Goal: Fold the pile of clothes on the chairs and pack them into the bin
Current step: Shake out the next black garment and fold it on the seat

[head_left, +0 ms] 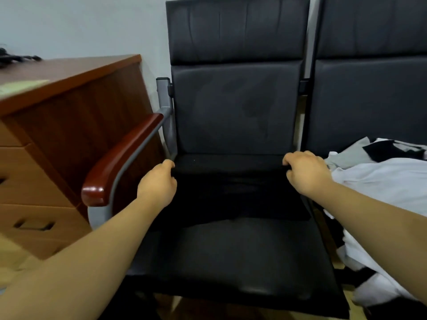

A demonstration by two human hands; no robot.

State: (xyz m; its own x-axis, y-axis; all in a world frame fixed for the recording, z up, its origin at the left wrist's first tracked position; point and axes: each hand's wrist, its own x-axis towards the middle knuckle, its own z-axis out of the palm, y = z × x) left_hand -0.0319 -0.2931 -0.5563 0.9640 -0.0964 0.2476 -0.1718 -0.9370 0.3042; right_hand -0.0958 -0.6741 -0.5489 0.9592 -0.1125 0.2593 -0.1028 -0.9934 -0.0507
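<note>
Garment (pixel 231 195) is plain black and barely shows against the charcoal-black chair (pixel 235 112). The armrest (pixel 120 158) is glossy reddish-brown on a grey metal frame (pixel 166 107). The clothes pile (pixel 381 179) is mostly white, plus light grey and a black-and-white piece. Worktop (pixel 76 70) is reddish-brown, drawers (pixel 34 176) lighter tan, wall (pixel 80 26) pale bluish-white.

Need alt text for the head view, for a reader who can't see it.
The left hand and the right hand each grip a far corner of a black garment spread on a black chair seat. A pile of white, grey and black clothes lies on the next chair to the right; a wooden desk stands left.
</note>
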